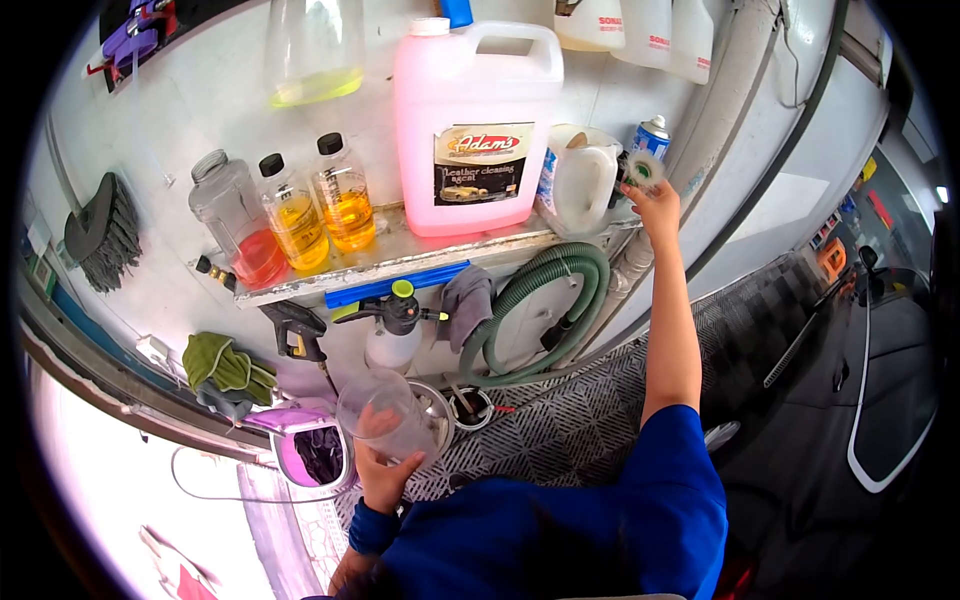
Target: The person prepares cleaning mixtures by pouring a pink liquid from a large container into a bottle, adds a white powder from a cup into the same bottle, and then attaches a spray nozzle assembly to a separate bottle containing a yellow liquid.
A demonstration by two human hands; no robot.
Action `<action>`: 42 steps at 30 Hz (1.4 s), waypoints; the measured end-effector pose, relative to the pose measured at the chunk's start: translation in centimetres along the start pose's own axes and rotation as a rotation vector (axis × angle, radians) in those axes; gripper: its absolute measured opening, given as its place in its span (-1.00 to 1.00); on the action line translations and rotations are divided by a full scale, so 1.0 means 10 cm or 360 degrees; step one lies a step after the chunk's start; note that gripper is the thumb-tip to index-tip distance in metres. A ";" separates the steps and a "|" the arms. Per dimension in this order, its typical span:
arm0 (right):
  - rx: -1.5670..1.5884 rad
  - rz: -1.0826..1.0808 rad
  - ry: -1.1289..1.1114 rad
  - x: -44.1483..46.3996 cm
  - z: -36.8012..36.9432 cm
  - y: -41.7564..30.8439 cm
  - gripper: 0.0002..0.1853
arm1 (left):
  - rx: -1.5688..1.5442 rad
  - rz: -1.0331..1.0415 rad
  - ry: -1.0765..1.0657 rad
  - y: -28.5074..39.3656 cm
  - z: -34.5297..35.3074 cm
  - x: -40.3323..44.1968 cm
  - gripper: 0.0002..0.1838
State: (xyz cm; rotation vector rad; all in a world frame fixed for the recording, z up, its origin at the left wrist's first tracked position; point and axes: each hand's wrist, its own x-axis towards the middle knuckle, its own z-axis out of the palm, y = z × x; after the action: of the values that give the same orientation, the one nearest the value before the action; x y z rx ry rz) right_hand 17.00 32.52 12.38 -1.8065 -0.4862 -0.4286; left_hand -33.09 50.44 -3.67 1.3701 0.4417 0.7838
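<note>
My left hand [384,470] is wrapped round a clear, see-through plastic container [385,405], held low in front of my body. On the right, my outstretched right hand [657,205] grips a small round item [643,169], clear with some green, too small to identify. It is at the right end of the shelf [400,258], beside a white jug [585,185] and a blue-and-white spray can [652,137]. A large jug of pink liquid [480,130] stands mid-shelf. To its left are two bottles of yellow liquid [348,215] and a clear bottle with red liquid [240,220].
Below the shelf hang a green coiled hose [597,275], a grey cloth [467,305] and a pump sprayer [395,340]. A pink bin [290,440] stands lower left. A brush [103,230] hangs at left. A dark car [830,430] is at right.
</note>
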 end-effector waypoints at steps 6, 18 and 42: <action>0.0184 0.0058 0.0042 -0.04 0.08 0.05 -0.51 | 0.0035 -0.0028 0.0134 -0.03 -0.13 -0.11 0.12; 0.0305 0.0040 0.0005 -0.16 0.11 0.12 -0.35 | -0.0070 0.0020 0.0362 0.04 -0.40 -0.13 0.11; -0.0597 -0.0168 0.0194 -0.17 0.24 0.05 -0.21 | -0.0015 0.0008 0.0309 0.02 -0.49 -0.10 0.11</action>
State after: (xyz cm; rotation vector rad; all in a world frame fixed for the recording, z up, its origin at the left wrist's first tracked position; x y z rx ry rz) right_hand 15.91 34.51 10.37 -2.1037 -0.4378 -0.7372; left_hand -37.25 53.12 -4.53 1.2915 0.5856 0.9260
